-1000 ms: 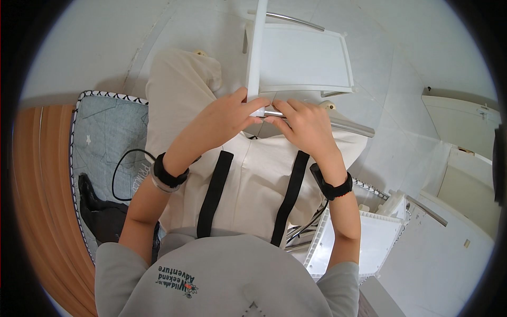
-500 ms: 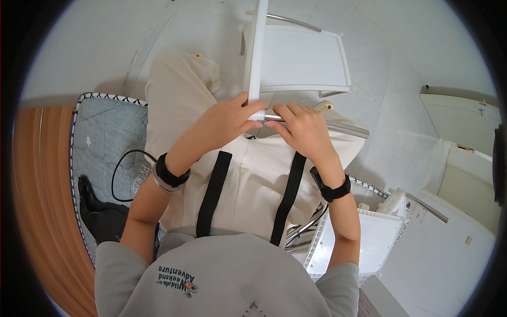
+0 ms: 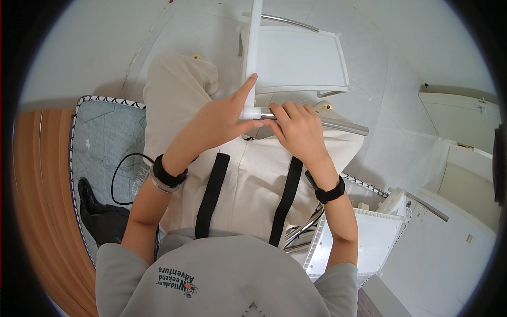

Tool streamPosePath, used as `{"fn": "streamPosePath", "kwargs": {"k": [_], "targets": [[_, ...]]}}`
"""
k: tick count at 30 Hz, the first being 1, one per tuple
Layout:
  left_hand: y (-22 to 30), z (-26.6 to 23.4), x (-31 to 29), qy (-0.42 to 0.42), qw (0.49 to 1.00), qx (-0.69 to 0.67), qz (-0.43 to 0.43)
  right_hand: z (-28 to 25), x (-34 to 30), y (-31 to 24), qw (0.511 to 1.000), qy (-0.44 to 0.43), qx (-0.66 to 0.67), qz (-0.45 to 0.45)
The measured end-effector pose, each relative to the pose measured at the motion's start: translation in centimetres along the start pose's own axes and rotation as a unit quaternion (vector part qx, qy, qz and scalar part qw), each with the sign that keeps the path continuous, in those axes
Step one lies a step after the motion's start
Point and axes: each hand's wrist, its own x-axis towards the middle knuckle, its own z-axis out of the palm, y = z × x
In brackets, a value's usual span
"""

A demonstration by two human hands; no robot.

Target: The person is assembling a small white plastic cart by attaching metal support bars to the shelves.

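A white plastic shelf panel (image 3: 254,50), seen edge-on, stands up in front of me with a round corner socket (image 3: 251,112) at its near end. My left hand (image 3: 214,120) cups this corner, its index finger stretched along the edge and its thumb below the socket. A shiny metal tube (image 3: 346,127) runs from the socket to the right, over my leg. My right hand (image 3: 300,129) is wrapped round the tube close to the socket, thumb underneath. How deep the tube sits in the socket is hidden.
Beyond lies another white shelf panel (image 3: 298,58) with a metal tube (image 3: 290,22) along it. At my right are a white ribbed panel (image 3: 351,245) and more tubes (image 3: 306,230). A grey mat (image 3: 108,137) with a black item (image 3: 100,216) lies left, beside brown wooden slats (image 3: 45,195).
My left index finger has straightened and slid forward along the white panel's edge. Socket and tube have shifted slightly left and up. My right hand keeps its hold on the tube.
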Motion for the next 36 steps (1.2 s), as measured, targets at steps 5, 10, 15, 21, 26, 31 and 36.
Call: {"fn": "streamPosePath", "kwargs": {"k": [5,10,15,21,26,31,36], "targets": [[-0.7,0.0,1.1,0.042,0.997,0.029,-0.055,0.0,0.3,-0.3,1.0,0.014,0.003,-0.007],[0.4,0.7,2.7,0.061,0.989,0.023,-0.13,0.1,0.4,-0.4,1.0,0.002,0.01,0.002],[-0.3,1.4,2.8,0.096,0.982,0.006,-0.16,0.1,0.5,-0.6,1.0,-0.003,0.001,-0.005],[-0.8,1.7,3.1,0.103,0.981,-0.04,-0.157,0.5,0.3,-0.5,1.0,-0.006,-0.001,-0.009],[-0.6,1.4,3.1,0.094,0.98,-0.011,-0.175,0.5,0.5,-0.7,1.0,-0.012,-0.01,-0.014],[-1.0,2.3,2.6,0.136,0.98,0.045,-0.138,0.9,0.1,-0.7,0.999,-0.009,-0.026,-0.028],[-0.8,2.2,2.6,0.106,0.981,0.076,-0.145,1.3,-0.3,-0.6,0.999,-0.005,-0.027,-0.025]]}}
